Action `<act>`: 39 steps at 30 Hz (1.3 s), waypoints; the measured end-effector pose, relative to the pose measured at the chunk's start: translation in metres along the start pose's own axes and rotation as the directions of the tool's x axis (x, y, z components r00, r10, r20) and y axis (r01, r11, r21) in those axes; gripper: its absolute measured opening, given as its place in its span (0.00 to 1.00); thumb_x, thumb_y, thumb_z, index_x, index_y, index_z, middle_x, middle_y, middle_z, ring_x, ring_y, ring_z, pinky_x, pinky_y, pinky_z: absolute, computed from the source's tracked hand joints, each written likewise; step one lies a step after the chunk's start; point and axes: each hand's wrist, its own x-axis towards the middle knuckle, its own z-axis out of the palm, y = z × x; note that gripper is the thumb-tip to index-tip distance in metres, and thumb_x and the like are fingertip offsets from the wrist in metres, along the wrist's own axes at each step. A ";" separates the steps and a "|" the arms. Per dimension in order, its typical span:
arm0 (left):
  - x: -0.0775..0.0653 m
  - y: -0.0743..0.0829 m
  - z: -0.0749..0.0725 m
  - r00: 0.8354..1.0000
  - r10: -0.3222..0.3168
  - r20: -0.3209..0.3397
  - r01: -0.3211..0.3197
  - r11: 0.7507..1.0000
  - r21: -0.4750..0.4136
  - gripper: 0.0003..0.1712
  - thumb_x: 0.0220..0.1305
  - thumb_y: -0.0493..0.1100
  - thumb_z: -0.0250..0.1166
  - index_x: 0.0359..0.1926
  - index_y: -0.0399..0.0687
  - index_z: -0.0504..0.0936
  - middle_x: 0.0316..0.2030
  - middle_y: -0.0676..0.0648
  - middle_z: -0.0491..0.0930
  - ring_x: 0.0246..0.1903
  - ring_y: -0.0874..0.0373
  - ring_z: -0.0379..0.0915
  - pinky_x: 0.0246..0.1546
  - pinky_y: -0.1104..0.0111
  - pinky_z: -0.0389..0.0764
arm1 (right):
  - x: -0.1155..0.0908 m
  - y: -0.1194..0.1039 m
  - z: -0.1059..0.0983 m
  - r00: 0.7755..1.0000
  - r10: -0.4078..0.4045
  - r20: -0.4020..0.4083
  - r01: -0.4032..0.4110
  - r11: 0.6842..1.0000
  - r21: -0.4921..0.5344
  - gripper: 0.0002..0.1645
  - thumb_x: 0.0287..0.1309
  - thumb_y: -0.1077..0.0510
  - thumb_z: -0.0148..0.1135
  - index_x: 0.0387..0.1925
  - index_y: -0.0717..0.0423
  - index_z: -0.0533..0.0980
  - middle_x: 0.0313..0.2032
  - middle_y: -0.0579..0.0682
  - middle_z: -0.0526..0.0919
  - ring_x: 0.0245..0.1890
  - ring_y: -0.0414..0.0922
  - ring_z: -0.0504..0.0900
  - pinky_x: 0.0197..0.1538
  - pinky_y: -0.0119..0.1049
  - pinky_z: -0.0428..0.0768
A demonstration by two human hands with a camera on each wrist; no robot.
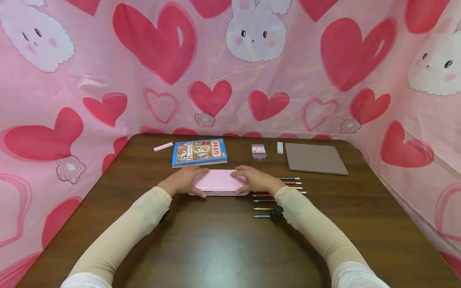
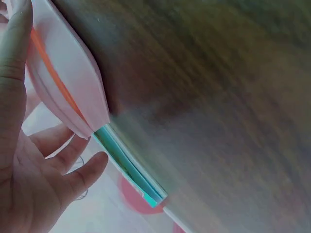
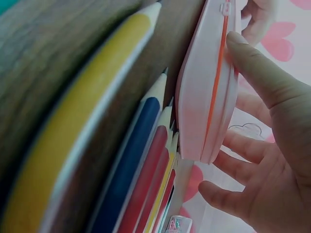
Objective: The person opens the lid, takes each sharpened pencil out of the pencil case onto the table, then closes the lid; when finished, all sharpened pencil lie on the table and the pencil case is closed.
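A pink pencil case [image 1: 219, 180] with an orange zip line lies flat on the dark wooden table, closed. My left hand [image 1: 183, 180] holds its left end, thumb at the front edge and fingers over the top. At the opposite end my right hand [image 1: 257, 180] holds the case the same way; in the right wrist view that thumb presses the case's side [image 3: 204, 107] near the zip pull [image 3: 225, 8]. Several pencils [image 1: 263, 209] lie in a row under and beside my right wrist, partly hidden by it. The left wrist view shows the case's rounded end [image 2: 77, 68].
Behind the case lies a blue-edged picture book [image 1: 199, 152], with a pink strip-like box [image 1: 163, 146] to its left. A small clear box [image 1: 258, 152], a white eraser-like block [image 1: 279, 147] and a grey-brown flat pad [image 1: 315, 159] stand at the back right. Heart-patterned cloth surrounds the table.
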 end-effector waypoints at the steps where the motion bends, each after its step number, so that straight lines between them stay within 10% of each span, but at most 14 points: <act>1: -0.001 0.000 0.000 1.000 -0.003 -0.001 0.003 1.000 0.006 0.53 0.39 0.70 0.69 0.66 0.55 0.64 0.63 0.39 0.65 0.62 0.41 0.60 0.61 0.46 0.63 | 0.000 -0.001 0.000 1.000 -0.003 -0.004 0.003 1.000 0.000 0.39 0.46 0.45 0.70 0.60 0.53 0.70 0.63 0.60 0.65 0.64 0.56 0.63 0.67 0.51 0.60; 24: -0.016 0.020 0.014 0.997 0.055 -0.054 -0.054 0.998 0.014 0.55 0.37 0.71 0.69 0.65 0.54 0.64 0.56 0.37 0.65 0.56 0.41 0.59 0.55 0.48 0.69 | -0.027 -0.015 0.003 1.000 0.011 0.016 -0.011 1.000 0.014 0.36 0.44 0.47 0.72 0.55 0.53 0.71 0.58 0.56 0.67 0.61 0.54 0.64 0.65 0.50 0.62; 39: -0.014 0.009 0.007 1.000 -0.016 -0.017 0.015 0.998 -0.056 0.58 0.37 0.71 0.69 0.69 0.57 0.57 0.64 0.37 0.58 0.63 0.38 0.52 0.60 0.42 0.61 | -0.017 -0.012 -0.003 0.999 0.032 0.013 -0.032 0.999 0.025 0.39 0.46 0.43 0.69 0.58 0.52 0.70 0.63 0.60 0.63 0.64 0.56 0.61 0.66 0.52 0.61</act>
